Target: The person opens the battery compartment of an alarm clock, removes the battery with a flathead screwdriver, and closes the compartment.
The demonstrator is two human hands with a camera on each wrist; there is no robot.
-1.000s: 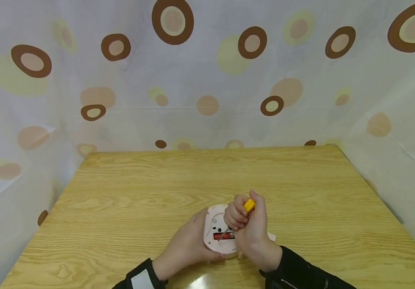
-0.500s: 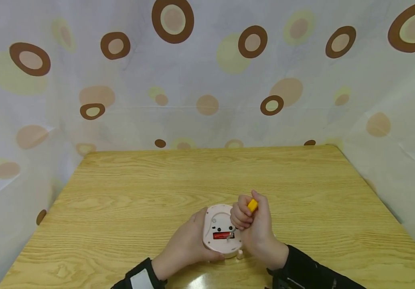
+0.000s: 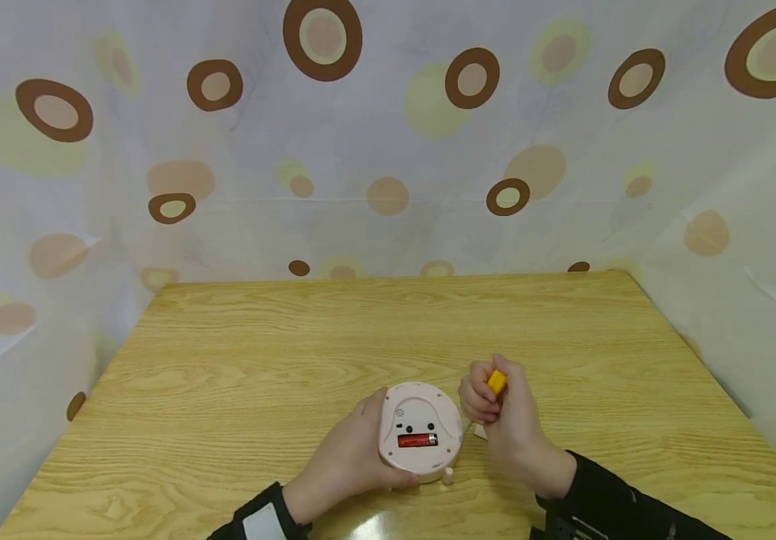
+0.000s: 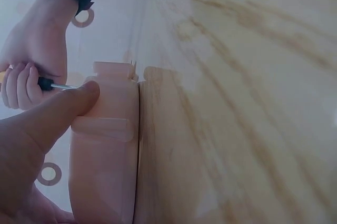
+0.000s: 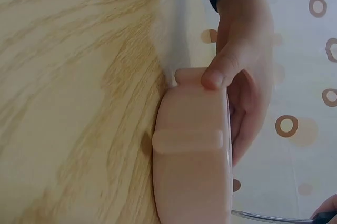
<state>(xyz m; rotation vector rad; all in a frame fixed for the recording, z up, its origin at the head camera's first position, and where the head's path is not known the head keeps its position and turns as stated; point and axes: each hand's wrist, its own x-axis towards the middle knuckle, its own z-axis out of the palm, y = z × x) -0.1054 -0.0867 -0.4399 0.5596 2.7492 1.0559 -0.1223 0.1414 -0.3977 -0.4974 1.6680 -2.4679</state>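
1. Our left hand (image 3: 350, 454) grips the pink alarm clock (image 3: 420, 430), face-down on the tabletop (image 3: 239, 375), red battery (image 3: 417, 440) exposed.
2. Our right hand (image 3: 502, 420), just beside the clock, has its fingers closed round a yellow-handled screwdriver (image 3: 496, 381).

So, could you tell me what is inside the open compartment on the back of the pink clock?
A red battery lies in the pink clock, its compartment open. Its contacts are too small to make out.

Wooden table (image 3: 388, 337), light oak grain, glare patch at near edge. Behind and flanking table: pale curtain (image 3: 388, 150), brown and yellow-green circles.
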